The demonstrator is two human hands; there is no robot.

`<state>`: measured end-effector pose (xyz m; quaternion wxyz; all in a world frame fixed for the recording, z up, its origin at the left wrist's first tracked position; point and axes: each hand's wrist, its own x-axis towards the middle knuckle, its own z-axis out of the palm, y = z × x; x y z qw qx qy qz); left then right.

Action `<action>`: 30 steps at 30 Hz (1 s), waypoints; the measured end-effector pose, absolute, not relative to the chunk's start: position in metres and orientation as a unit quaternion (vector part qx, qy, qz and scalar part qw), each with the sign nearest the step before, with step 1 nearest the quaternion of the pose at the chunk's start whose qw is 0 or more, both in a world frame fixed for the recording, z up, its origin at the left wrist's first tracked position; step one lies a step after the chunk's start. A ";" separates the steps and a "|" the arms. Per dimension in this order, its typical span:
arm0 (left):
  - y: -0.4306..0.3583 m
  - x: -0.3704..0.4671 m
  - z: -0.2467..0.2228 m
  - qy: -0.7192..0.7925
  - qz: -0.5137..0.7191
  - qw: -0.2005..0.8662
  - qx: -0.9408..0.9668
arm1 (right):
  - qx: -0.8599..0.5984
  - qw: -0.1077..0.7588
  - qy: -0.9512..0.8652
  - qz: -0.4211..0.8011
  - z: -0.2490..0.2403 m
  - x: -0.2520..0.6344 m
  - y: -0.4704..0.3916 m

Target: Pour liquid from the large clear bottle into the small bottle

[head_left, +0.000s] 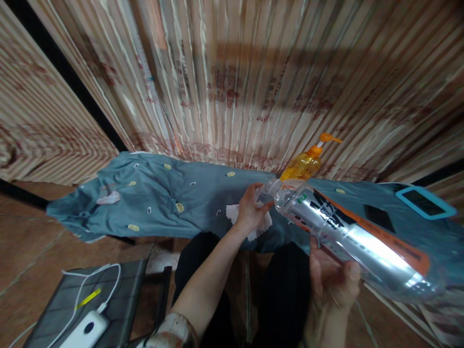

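Observation:
A large clear plastic bottle (362, 237) with a silver, orange and black label lies tilted in the air, its neck toward the left. My left hand (252, 210) has its fingers closed around the bottle's neck. Under the bottle's body is my right hand (331, 270), palm up, with its fingers against the underside and partly hidden. A white cloth (266, 226) lies on the grey-green sheet (203, 193) below my left hand. Behind the bottle neck stands a pump bottle (302, 164) of yellow liquid with an orange pump.
On the sheet's right are a dark flat object (379, 217) and a light-blue framed device (426, 202). A pale pinkish item (108, 197) lies at the left. A stool (125, 295) at the lower left holds a white power bank (87, 331) with a cable. Striped curtains hang behind.

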<state>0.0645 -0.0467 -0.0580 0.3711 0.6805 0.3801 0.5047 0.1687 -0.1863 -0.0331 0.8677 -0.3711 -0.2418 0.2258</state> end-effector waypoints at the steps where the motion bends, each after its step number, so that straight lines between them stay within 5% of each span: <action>1: -0.047 0.065 -0.058 0.378 0.507 0.371 0.680 | -0.371 0.868 -0.239 0.227 -0.033 0.169 -0.186; 30: -0.048 0.064 -0.055 0.389 0.497 0.373 0.680 | -0.373 0.865 -0.244 0.231 -0.035 0.167 -0.188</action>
